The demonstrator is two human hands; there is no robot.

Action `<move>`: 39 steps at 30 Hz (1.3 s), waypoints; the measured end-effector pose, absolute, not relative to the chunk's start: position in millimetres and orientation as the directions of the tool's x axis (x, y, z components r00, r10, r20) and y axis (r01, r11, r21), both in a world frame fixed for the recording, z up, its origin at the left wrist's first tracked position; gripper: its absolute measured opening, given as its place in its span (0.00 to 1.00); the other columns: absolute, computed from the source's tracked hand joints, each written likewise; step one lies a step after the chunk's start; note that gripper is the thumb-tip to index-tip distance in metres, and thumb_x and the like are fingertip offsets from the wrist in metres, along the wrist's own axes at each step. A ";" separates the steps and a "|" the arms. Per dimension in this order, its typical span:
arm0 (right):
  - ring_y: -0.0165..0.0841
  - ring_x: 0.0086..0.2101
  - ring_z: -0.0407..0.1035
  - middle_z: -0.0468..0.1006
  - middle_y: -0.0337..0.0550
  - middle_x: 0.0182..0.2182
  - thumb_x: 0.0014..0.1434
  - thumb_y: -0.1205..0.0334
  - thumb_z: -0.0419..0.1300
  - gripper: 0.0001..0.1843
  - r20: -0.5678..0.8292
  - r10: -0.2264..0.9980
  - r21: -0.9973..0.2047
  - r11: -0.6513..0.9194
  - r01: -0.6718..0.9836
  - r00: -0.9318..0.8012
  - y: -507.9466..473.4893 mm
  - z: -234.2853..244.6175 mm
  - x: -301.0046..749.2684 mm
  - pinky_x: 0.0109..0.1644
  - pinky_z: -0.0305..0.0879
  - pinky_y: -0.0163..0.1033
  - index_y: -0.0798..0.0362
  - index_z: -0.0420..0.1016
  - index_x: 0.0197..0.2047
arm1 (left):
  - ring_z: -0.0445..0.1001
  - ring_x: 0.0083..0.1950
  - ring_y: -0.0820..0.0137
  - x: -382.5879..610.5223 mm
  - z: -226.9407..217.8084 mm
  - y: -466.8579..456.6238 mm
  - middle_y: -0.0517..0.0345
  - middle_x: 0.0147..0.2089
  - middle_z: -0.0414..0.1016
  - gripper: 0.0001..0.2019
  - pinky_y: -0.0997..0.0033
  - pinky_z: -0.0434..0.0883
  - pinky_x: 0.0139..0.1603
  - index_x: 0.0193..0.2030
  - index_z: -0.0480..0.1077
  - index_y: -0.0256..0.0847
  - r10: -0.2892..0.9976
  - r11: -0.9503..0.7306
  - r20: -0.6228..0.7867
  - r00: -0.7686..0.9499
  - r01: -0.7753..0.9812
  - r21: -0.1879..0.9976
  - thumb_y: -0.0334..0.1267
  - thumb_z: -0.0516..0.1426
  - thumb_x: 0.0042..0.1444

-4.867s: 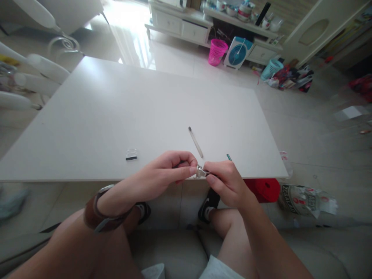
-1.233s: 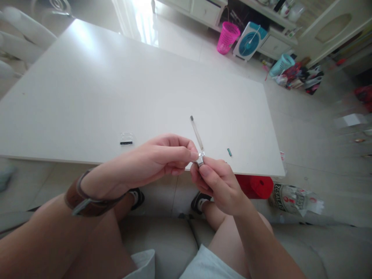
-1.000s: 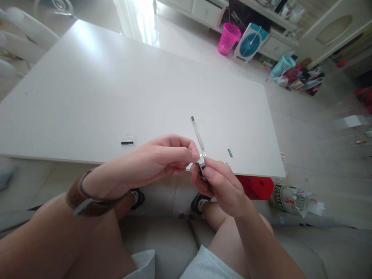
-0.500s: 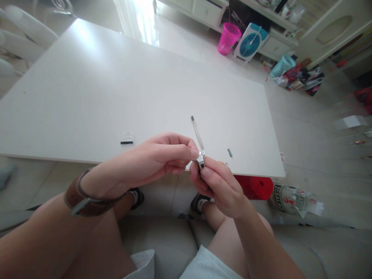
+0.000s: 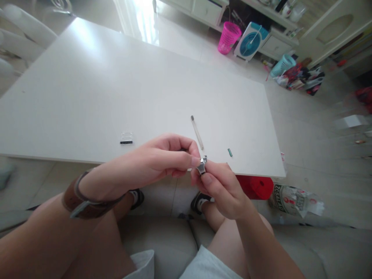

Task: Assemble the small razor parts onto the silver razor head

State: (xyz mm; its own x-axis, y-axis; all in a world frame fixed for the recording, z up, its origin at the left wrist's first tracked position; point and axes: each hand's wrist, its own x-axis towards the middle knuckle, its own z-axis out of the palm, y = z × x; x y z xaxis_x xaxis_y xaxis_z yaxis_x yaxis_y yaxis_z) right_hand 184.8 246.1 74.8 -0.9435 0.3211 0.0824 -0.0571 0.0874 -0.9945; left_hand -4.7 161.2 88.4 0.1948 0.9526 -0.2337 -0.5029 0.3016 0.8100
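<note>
Both hands meet just in front of the near edge of the white table (image 5: 139, 85). My left hand (image 5: 162, 161) and my right hand (image 5: 219, 186) each pinch a small silver metal piece (image 5: 202, 166) between thumb and fingertips. Most of the piece is hidden by my fingers. A brown watch strap (image 5: 78, 199) circles my left wrist. A thin clear rod with a dark tip (image 5: 197, 132) lies on the table just beyond my fingers. A tiny teal piece (image 5: 229, 152) lies to its right.
A small clear and black part (image 5: 126, 138) lies on the table to the left. Under the table's right corner sit a red container (image 5: 255, 186) and a printed bag (image 5: 296, 199). A pink basket (image 5: 228, 37) and a fan (image 5: 250, 41) stand far off.
My hands have dropped slightly toward me with the metal piece, so the rod's near end now shows beyond my fingers. Since the oldest frame the view has tilted down.
</note>
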 end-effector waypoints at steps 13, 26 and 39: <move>0.26 0.26 0.57 0.64 0.34 0.26 0.74 0.60 0.51 0.14 0.216 0.297 -0.948 0.293 -0.126 -0.930 248.1 78.6 182.0 0.32 0.58 0.34 0.53 0.69 0.36 | 0.63 0.25 0.77 -6.4 89.7 159.1 0.62 0.25 0.69 0.07 0.78 0.60 0.24 0.31 0.72 0.40 0.968 0.239 -0.195 0.155 -0.357 0.903 0.34 0.62 0.60; 0.28 0.28 0.58 0.66 0.36 0.28 0.73 0.64 0.50 0.11 0.362 0.356 -0.893 0.398 -0.211 -0.861 248.1 74.0 179.5 0.33 0.59 0.35 0.51 0.66 0.36 | 0.55 0.26 0.79 1.1 89.1 159.8 0.69 0.27 0.52 0.09 0.78 0.56 0.25 0.41 0.76 0.40 0.966 -0.188 0.198 -0.167 0.074 0.979 0.32 0.69 0.55; 0.29 0.27 0.58 0.65 0.36 0.28 0.72 0.64 0.51 0.09 0.428 0.361 -0.863 0.436 -0.256 -0.829 247.3 72.8 181.5 0.32 0.59 0.36 0.51 0.66 0.38 | 0.60 0.25 0.77 4.1 87.3 158.3 0.67 0.26 0.60 0.06 0.74 0.60 0.25 0.35 0.80 0.42 0.847 -0.373 0.478 -0.233 0.380 0.847 0.33 0.72 0.52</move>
State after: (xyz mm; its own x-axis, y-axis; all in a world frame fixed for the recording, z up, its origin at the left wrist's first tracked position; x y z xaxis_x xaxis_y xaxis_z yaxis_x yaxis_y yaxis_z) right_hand 181.5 247.3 72.8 -0.8287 0.3607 0.4279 -0.2560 0.4356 -0.8630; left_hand 4.1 158.3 87.3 -0.2331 0.8471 0.4776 0.3795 -0.3729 0.8467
